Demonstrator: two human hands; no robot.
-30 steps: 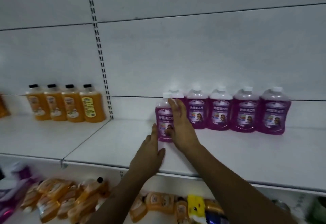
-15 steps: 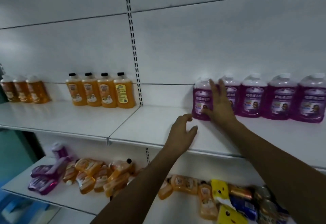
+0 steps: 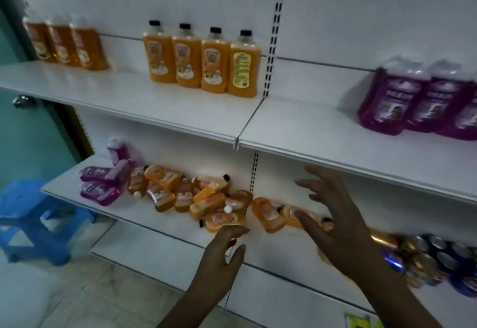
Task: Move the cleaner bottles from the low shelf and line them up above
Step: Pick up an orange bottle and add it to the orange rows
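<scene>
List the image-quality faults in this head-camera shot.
Head view: motion blur smears the purple bottles on the upper shelf and the cans at lower right; the right hand is soft-edged, the left hand sharper; wide-angle distortion tilts the shelves; lighting is dim and flat, brightest behind the orange bottles.

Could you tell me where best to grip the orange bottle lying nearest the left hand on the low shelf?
Probably round its middle, from above: the orange bottle lies flat at the pile's front edge, broad side up, with the left hand open just before it.

Two empty hands [image 3: 333,214], orange bottles [image 3: 206,204] heaped, low shelf [image 3: 144,214]
</scene>
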